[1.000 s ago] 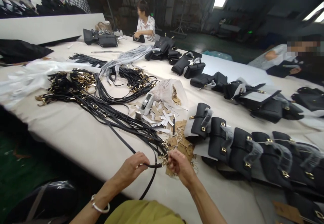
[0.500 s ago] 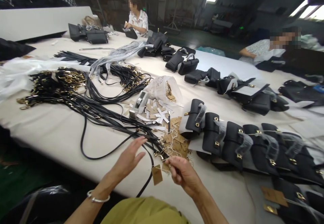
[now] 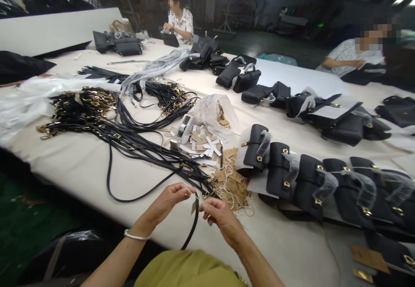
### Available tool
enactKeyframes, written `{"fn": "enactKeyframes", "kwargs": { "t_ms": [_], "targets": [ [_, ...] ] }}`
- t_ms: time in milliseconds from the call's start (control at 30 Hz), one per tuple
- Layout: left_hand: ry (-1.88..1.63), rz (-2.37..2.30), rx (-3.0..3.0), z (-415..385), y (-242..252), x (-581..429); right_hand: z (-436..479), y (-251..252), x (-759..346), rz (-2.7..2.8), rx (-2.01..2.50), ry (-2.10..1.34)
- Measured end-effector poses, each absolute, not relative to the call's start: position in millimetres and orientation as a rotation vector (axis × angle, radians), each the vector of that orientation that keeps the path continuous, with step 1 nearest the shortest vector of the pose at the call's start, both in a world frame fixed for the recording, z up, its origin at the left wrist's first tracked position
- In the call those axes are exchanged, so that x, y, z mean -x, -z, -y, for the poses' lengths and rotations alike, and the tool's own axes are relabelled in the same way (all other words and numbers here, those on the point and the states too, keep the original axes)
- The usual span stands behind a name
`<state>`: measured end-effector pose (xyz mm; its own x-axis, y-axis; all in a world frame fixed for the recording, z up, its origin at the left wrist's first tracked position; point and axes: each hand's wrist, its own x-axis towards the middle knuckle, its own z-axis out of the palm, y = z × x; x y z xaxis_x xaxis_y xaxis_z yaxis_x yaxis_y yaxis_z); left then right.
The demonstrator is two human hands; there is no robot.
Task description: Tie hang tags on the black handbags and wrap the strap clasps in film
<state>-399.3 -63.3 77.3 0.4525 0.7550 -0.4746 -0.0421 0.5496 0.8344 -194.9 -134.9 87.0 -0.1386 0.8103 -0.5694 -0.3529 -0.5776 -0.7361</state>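
Observation:
My left hand (image 3: 173,198) is closed in a pinch at the upper end of a black strap (image 3: 193,224), which hangs down over the table's front edge. A small tan tag (image 3: 193,207), seen nearly edge-on, dangles beside the strap just below those fingertips. My right hand (image 3: 222,215) is a short way to the right, thumb and forefinger pressed together close to the strap; what they hold is too small to make out. Beyond both hands lies a pile of tan tags (image 3: 231,183) with white strings, beside the gold clasps of a bundle of black straps (image 3: 155,151).
A tape dispenser (image 3: 182,132) stands among paper slips, near a plastic bag (image 3: 214,110) of tags. Black handbags (image 3: 279,170) with wrapped handles line the right side. More straps with gold hardware (image 3: 84,103) lie left. Co-workers sit across the table.
My left hand has gone from spread fingers to a pinch at the strap, moving right. My right hand has shifted slightly left, and the tag has come up and turned edge-on.

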Motion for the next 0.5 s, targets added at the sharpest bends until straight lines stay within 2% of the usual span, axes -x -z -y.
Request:
{"fn": "enactKeyframes", "kwargs": {
  "t_ms": [267, 500],
  "targets": [
    [-0.638, -0.995, -0.667, 73, -69, 424, 123, -79, 197, 0.599, 1.290, -1.819],
    [-0.383, -0.978, -0.699, 79, -49, 389, 126, -93, 201, 0.820, 1.265, -1.800]
  ]
}}
